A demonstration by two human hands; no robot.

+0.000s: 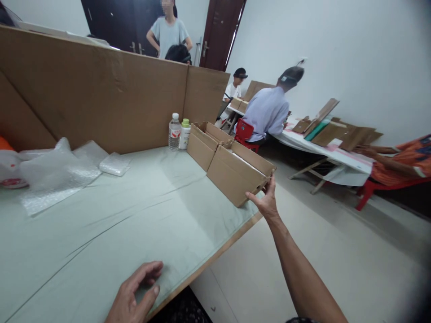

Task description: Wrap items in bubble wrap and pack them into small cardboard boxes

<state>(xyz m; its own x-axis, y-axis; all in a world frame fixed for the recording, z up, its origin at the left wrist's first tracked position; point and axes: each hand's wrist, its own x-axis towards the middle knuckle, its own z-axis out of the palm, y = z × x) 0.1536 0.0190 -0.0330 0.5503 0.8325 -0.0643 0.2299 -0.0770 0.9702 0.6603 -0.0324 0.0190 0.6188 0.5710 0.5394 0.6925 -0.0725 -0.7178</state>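
At the table's right edge, my right hand [266,202] grips the near end of an open cardboard box [232,172], thumb on one side and fingers round the corner. Something white shows inside that box. Directly behind it, touching, stands a second open cardboard box [201,146]. My left hand [138,287] hovers over or rests on the near part of the table [151,220]; I cannot tell which. Its fingers are curved, with a gap between thumb and fingers and nothing held.
Beside the boxes stand a clear water bottle [174,132] and a white bottle with a green cap [185,134]. Bubble wrap [63,172] lies at the left. A tall cardboard screen [101,94] borders the table's back. Several people sit or stand beyond, near another table [350,161].
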